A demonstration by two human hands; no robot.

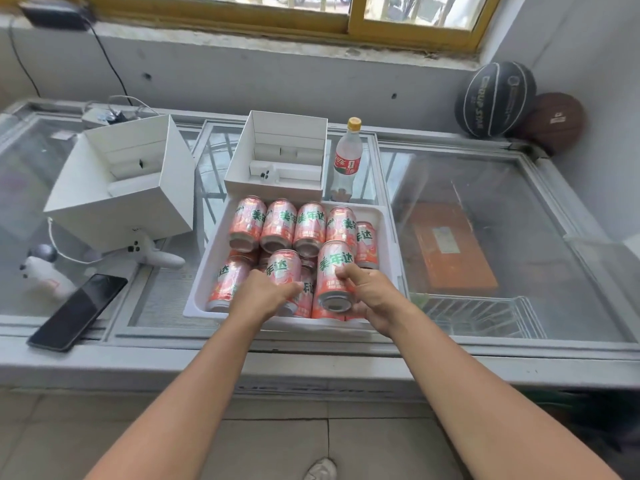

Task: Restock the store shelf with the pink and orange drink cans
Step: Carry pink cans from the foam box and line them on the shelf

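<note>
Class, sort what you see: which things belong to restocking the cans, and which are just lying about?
Job: pink cans, white tray, left hand, right hand.
Lying about: white boxes, bottle, phone, controller, basketballs.

Bare forearms run to the left hand point(264, 293) and right hand point(374, 295), above a whitish shoe point(322, 470).

Grey plastered concrete wall point(277, 74), pitted, with a thin black cable point(110, 60) running down it. Yellow-framed sliding window point(349, 17) above, daylight coming in. Long grey chest freezer with sliding glass lids point(346, 370) along the wall. Beige tiled floor point(277, 441). Black basketball point(495, 98) and brown basketball point(554, 123) in the right corner.
</note>
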